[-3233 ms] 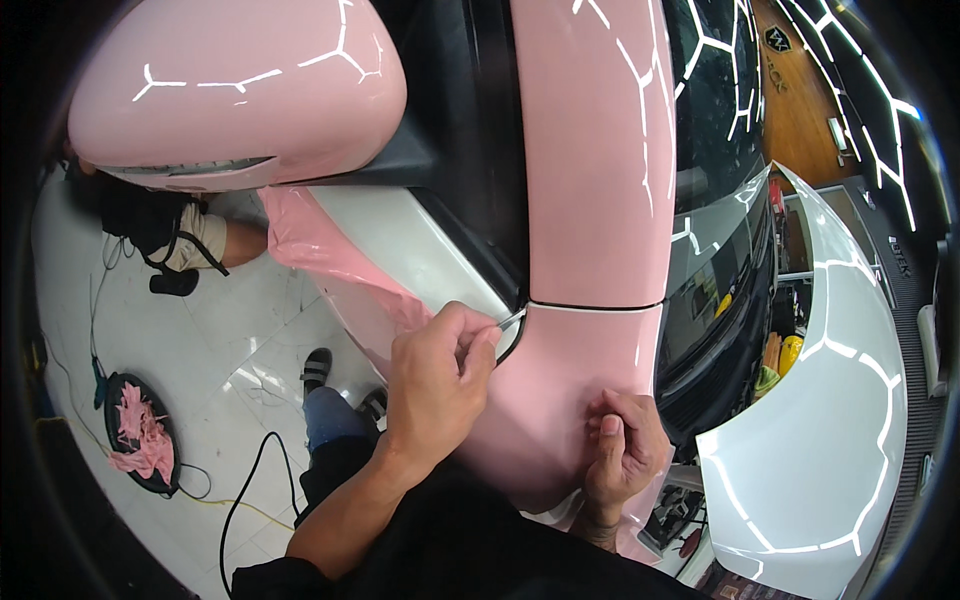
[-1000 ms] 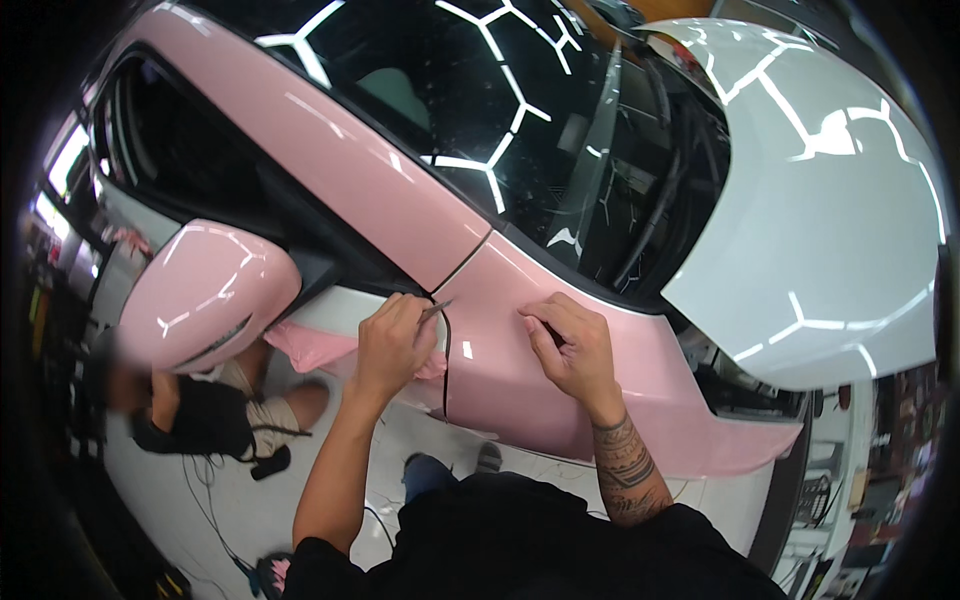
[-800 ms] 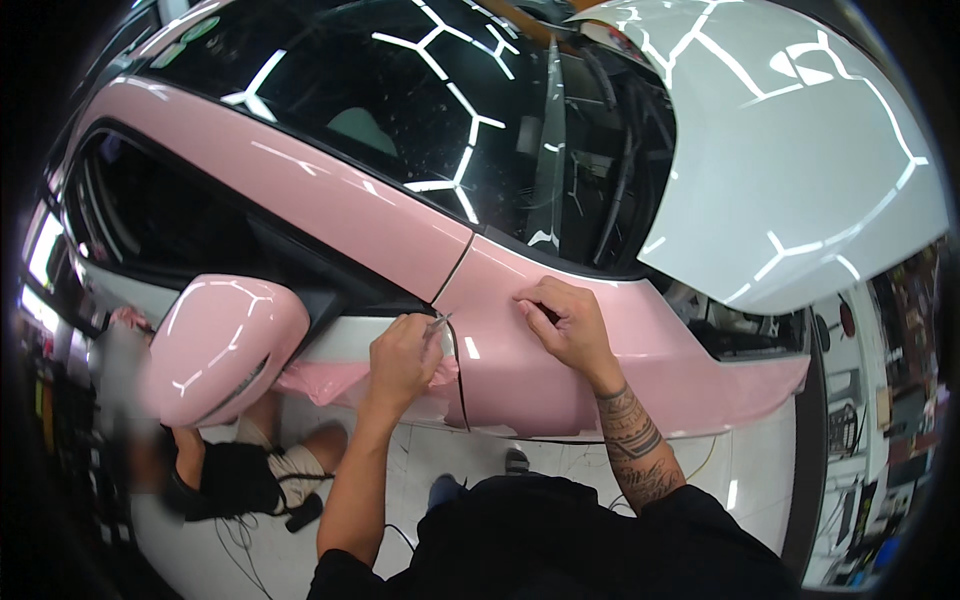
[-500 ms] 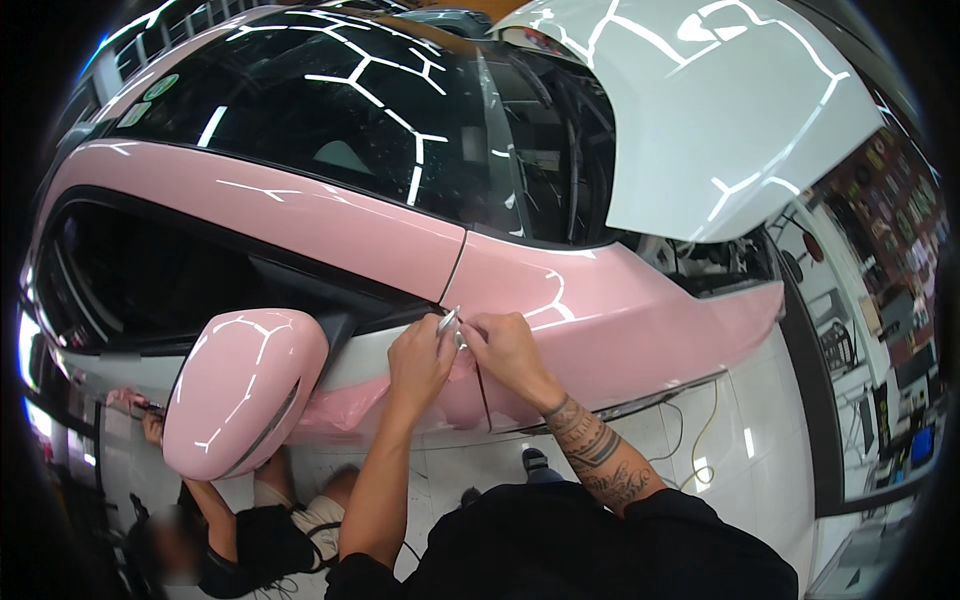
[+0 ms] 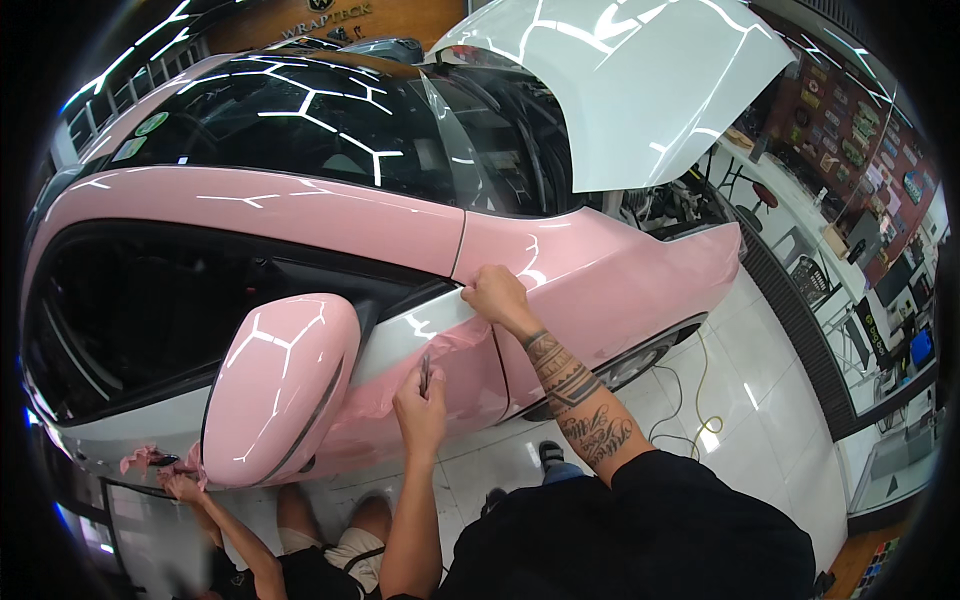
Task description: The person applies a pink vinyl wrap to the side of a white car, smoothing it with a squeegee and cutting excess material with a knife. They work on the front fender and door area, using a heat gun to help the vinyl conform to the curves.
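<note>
My left hand (image 5: 420, 405) grips a thin metal tool (image 5: 425, 372), held pointing up beside the loose pink film (image 5: 455, 345) on the door's lower edge. My right hand (image 5: 495, 295) is closed with its fingertips at the top corner of the white door strip (image 5: 415, 325), by the seam to the pink front fender (image 5: 610, 290); whatever is in those fingers is too hidden to make out. A pink side mirror (image 5: 275, 380) stands left of my hands, and the dark side window (image 5: 140, 300) lies behind it.
A co-worker's hands (image 5: 182, 487) work at pink scraps (image 5: 140, 460) near the door handle, below left. The white hood (image 5: 670, 90) is raised above the engine bay. A yellow hose (image 5: 710, 400) and cables lie on the tiled floor. A white bench (image 5: 790, 220) stands along the right wall.
My left hand has come down from the seam with the tool, while my right hand has moved up to the strip's corner. The view has swung, showing more of the car and room.
</note>
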`<control>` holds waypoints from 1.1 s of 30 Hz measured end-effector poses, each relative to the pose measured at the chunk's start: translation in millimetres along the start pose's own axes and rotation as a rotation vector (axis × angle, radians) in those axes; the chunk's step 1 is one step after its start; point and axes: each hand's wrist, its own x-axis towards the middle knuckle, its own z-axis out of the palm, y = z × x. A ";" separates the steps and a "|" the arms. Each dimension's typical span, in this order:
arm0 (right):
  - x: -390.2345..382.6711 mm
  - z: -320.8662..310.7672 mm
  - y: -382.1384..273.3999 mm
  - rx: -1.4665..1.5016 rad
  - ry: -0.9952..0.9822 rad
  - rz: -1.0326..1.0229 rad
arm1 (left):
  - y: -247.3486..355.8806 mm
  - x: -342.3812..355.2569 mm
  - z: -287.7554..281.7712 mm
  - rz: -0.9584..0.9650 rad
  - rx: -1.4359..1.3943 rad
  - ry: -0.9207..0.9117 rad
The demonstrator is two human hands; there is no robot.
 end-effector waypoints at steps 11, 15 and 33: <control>-14.8 -12.3 23.8 0.360 -0.241 0.038 | -8.8 -38.0 -20.9 -0.028 -0.060 -0.035; -53.2 -17.2 21.5 0.649 -0.469 0.056 | -19.5 -41.5 -17.6 -0.003 -0.097 0.004; -286.5 -29.4 277.4 -0.130 -0.250 0.124 | 7.9 40.0 45.6 0.162 -0.025 -0.075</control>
